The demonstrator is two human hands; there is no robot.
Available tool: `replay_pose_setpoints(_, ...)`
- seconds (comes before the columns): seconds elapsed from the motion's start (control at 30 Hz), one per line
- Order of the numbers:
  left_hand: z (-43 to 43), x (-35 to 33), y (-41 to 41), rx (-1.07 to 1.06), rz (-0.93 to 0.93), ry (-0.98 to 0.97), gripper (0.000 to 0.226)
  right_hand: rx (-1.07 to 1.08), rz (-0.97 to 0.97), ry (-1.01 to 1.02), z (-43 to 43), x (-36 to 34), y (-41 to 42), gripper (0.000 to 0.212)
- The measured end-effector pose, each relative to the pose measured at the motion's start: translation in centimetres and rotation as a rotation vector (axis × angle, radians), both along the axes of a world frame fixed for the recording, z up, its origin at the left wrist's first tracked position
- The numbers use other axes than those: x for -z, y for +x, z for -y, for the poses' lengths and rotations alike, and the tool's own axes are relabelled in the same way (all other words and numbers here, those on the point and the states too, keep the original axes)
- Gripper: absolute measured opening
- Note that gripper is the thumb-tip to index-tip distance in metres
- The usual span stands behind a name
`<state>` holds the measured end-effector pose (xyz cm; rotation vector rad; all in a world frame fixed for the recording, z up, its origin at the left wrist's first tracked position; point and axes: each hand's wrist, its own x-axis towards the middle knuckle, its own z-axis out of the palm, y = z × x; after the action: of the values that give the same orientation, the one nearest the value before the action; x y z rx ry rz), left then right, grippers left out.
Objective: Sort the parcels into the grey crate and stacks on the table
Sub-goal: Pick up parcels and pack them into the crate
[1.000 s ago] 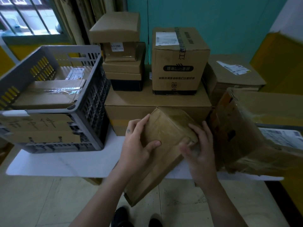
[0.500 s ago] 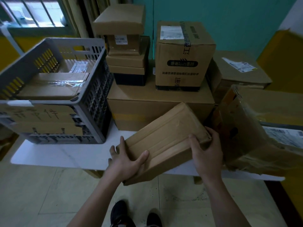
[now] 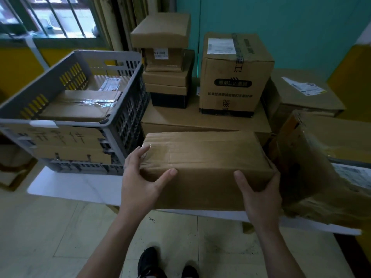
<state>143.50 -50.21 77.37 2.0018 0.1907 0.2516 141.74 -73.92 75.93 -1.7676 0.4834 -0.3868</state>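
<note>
**Brown parcel held level at the front of the tabletop**

A long brown cardboard parcel (image 3: 208, 157) lay level and crosswise at the front edge of the white tabletop (image 3: 76, 187), its near face hanging over that edge. Whether it rested on the surface or was held just above it could not be told. It sat just in front of a wide flat box (image 3: 200, 119), between the grey crate (image 3: 128, 121) on the left and a torn, film-wrapped parcel (image 3: 321, 161) on the right.

The crate stood on the left of the tabletop and held a taped flat parcel (image 3: 80, 105). The wide flat box carried a stack of small boxes (image 3: 166, 77) and a tall carton (image 3: 234, 77) with a white label on top. Another labelled box (image 3: 305, 95) lay at the back right.

Behind them rose a teal wall (image 3: 291, 27), with a barred window (image 3: 50, 17) at the upper left above a yellow band of wall. Pale floor tiles (image 3: 60, 227) and dark shoes (image 3: 148, 261) showed below.

The left hand (image 3: 138, 177) gripped the parcel's left end, with the thumb laid across the near face and the fingers (image 3: 143, 150) running up the end. The right hand (image 3: 259, 189) gripped the right end, its thumb on the near face and its fingers curled round the corner, mostly hidden. Both sets of fingers were clamped on the parcel, and both forearms reached up from the bottom of the view.
</note>
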Motion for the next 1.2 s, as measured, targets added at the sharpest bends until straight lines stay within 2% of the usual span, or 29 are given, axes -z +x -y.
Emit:
replay_pose_setpoints(0.23, 0.6, -1.4, -0.6, -0.178, 0.064, -0.068, 0.096, 0.004, -0.058, -0.034, 0.0, 0.0, 0.1, 0.091)
replay_pose_setpoints(0.37, 0.9, -2.0, -0.9, -0.183, 0.093, -0.003, 0.085, 0.036, -0.046, 0.007, 0.1, 0.2, 0.0, 0.082)
replay_pose_setpoints(0.57, 1.6, -3.1, -1.4, -0.123, 0.171, 0.056, 0.077, 0.068, -0.098, 0.140, 0.5, 1.3, 0.3, 0.074)
replay_pose_setpoints(0.87, 2.2, -3.5, -1.7, -0.022, 0.226, 0.158, 0.055, 0.128, -0.168, 0.292, 0.4, 2.3, 1.0, 0.078)
replay_pose_setpoints(1.2, -1.1, -2.4, -0.1, 0.043, 0.114, -0.082, 0.044, 0.234, -0.098, 0.202, -2.7, 1.5, 1.1, 0.072)
